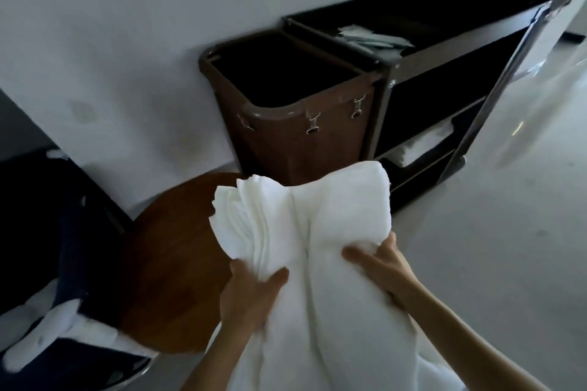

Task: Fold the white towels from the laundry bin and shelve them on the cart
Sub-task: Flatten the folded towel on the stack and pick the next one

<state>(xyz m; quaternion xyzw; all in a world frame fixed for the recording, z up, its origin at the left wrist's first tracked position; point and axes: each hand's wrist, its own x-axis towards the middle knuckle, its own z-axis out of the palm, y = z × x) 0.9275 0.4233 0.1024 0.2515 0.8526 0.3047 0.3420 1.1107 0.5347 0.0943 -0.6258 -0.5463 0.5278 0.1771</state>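
Step in hand: folding, partway through. Both hands hold one white towel (305, 216) up in front of the person, off any surface. The left hand (254, 292) grips a bunched stack of layered edges with the thumb on top. The right hand (378, 267) grips the fabric on the other side, fingers curled into it. The top part is doubled into several layers and the rest hangs loose out of frame at the bottom, so the fold looks unfinished. Next move, as a guess: bring up the hanging length, square the edges, then carry it to the cart. Both grips need to be firm or the layers under the left thumb slide apart. The round wooden surface (171, 263) sits just beyond the left hand and could serve for flattening. The dark blue laundry bin (38, 232) is at lower left with white towels (63, 327) draped over its near rim, so there's likely more to fold; its interior is too dark to read. Further out, a brown hamper (295, 136) is attached at the cart's near end, and its contents can't be told. The cart (476, 31) stands along the wall. Its top tray holds pale flat packets or cloths (371, 40) at the near end, and the middle shelf is dark. The lower shelf holds a white folded item (425, 143), probably towels already shelved.
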